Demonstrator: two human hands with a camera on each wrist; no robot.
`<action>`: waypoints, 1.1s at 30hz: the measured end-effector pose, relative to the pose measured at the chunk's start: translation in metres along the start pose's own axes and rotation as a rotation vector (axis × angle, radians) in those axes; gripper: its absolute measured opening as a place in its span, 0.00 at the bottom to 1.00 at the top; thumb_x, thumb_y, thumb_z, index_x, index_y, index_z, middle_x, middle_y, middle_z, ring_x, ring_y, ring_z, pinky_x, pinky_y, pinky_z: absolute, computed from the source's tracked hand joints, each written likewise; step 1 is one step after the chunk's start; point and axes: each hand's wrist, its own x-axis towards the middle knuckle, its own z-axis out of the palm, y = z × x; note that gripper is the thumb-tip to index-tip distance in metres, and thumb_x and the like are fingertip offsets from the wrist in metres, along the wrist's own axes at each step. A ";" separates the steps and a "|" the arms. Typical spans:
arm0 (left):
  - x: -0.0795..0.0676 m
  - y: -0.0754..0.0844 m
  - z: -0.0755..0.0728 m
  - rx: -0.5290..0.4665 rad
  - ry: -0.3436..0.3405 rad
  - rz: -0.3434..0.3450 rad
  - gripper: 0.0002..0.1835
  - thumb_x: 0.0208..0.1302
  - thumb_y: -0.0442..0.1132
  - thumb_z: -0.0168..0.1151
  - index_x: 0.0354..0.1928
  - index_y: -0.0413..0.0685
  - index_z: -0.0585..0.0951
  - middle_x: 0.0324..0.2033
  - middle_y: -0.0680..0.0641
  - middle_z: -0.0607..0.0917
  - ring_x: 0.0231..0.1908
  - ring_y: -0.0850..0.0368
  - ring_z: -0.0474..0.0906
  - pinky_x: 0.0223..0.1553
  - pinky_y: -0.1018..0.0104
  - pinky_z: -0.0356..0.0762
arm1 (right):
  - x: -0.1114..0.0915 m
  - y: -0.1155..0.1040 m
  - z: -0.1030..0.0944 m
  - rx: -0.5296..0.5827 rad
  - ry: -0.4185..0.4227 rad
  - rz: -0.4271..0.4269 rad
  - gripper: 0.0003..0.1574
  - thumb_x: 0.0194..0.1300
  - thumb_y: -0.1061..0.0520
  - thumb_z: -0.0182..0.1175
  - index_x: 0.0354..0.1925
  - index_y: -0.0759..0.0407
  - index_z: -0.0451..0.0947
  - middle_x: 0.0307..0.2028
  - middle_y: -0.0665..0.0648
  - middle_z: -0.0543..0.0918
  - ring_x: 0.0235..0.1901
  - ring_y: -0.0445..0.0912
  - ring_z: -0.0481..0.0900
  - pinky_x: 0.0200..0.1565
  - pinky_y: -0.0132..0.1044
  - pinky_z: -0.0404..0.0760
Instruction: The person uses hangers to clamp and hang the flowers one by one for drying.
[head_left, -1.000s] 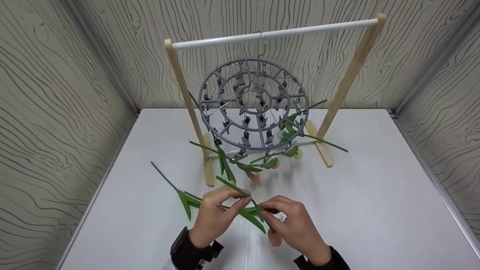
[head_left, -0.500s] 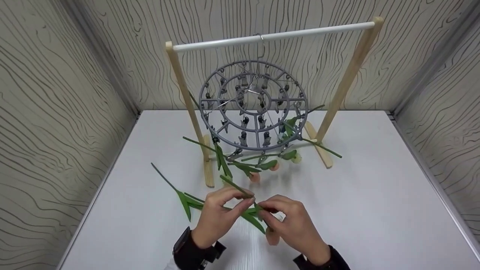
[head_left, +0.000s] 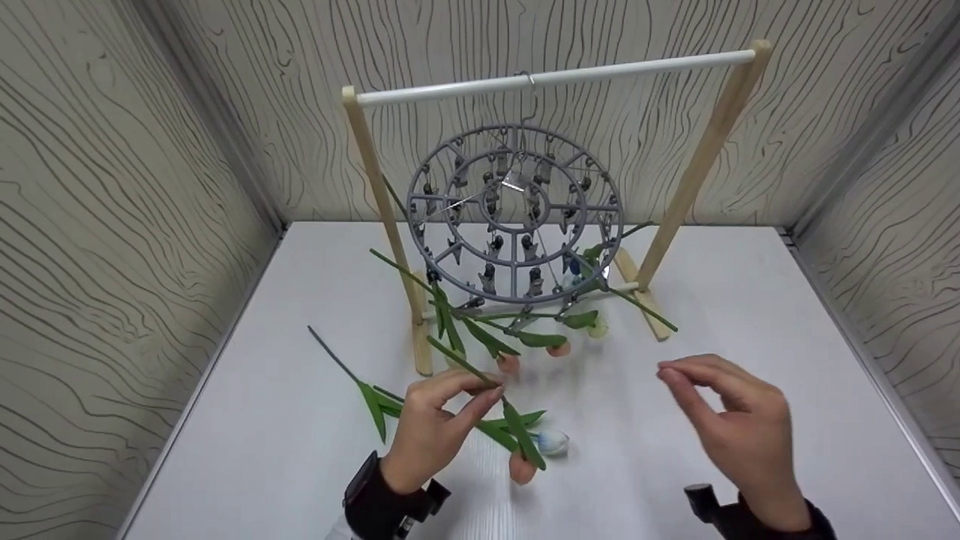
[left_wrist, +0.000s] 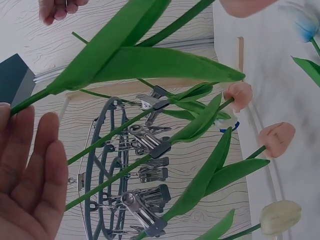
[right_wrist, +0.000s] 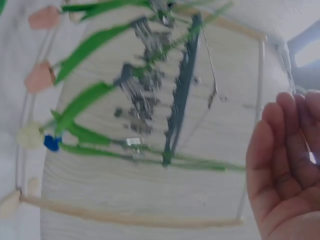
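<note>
Left hand (head_left: 442,427) pinches pink tulip (head_left: 520,435) by stem; right hand (head_left: 746,427) empty, fingers loosely bent. Clip ring (head_left: 514,259) hangs beyond both hands' fingertips.

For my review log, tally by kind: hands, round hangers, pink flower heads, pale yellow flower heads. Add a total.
Hands: 2 (left hand, right hand)
Round hanger: 1
Pink flower heads: 3
Pale yellow flower heads: 2
Total: 8

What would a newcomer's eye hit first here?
Likely the round gray hanger hooked on the white bar of a wooden stand, tulips clipped along its rim. Then the peach tulip pinched in the left hand, in front of the hanger; the right hand, off to the right, holds nothing.
</note>
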 end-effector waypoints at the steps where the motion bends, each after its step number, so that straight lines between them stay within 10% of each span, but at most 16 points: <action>1: 0.000 0.000 0.002 0.003 0.005 0.003 0.05 0.66 0.33 0.70 0.42 0.44 0.89 0.36 0.49 0.92 0.36 0.60 0.87 0.39 0.66 0.87 | 0.005 0.004 -0.010 0.014 0.048 0.010 0.17 0.53 0.84 0.66 0.38 0.70 0.88 0.36 0.49 0.91 0.38 0.35 0.88 0.42 0.19 0.83; 5: 0.002 0.003 0.008 0.005 0.026 0.009 0.06 0.66 0.32 0.70 0.42 0.44 0.89 0.36 0.49 0.92 0.36 0.59 0.88 0.38 0.66 0.87 | 0.027 0.025 -0.033 -0.025 0.127 0.140 0.09 0.60 0.78 0.66 0.39 0.74 0.87 0.34 0.42 0.90 0.36 0.33 0.87 0.40 0.19 0.83; 10: 0.006 0.007 0.015 0.014 0.048 -0.012 0.06 0.66 0.33 0.69 0.44 0.45 0.89 0.38 0.48 0.92 0.37 0.60 0.88 0.39 0.66 0.87 | 0.066 0.059 -0.037 -0.157 0.028 0.287 0.08 0.70 0.63 0.66 0.44 0.66 0.89 0.32 0.32 0.86 0.32 0.28 0.85 0.38 0.16 0.81; 19: 0.009 0.017 0.030 0.027 0.080 -0.035 0.06 0.67 0.34 0.69 0.43 0.44 0.89 0.38 0.49 0.93 0.37 0.60 0.88 0.39 0.66 0.87 | 0.147 0.122 -0.014 -0.222 -0.249 0.361 0.20 0.78 0.56 0.56 0.59 0.67 0.81 0.53 0.68 0.87 0.42 0.33 0.83 0.41 0.14 0.77; 26: 0.011 0.022 0.043 0.032 0.084 -0.052 0.06 0.68 0.36 0.69 0.43 0.43 0.89 0.37 0.49 0.92 0.37 0.60 0.88 0.39 0.65 0.87 | 0.191 0.145 0.008 -0.103 -0.481 0.462 0.34 0.74 0.66 0.51 0.76 0.62 0.62 0.74 0.66 0.69 0.74 0.63 0.65 0.73 0.57 0.69; 33: 0.012 0.026 0.053 0.044 0.118 -0.046 0.06 0.68 0.36 0.69 0.43 0.42 0.89 0.37 0.48 0.92 0.37 0.59 0.88 0.40 0.65 0.88 | 0.200 0.148 0.025 0.004 -0.540 0.478 0.35 0.73 0.70 0.50 0.76 0.65 0.62 0.71 0.70 0.71 0.73 0.63 0.66 0.75 0.59 0.65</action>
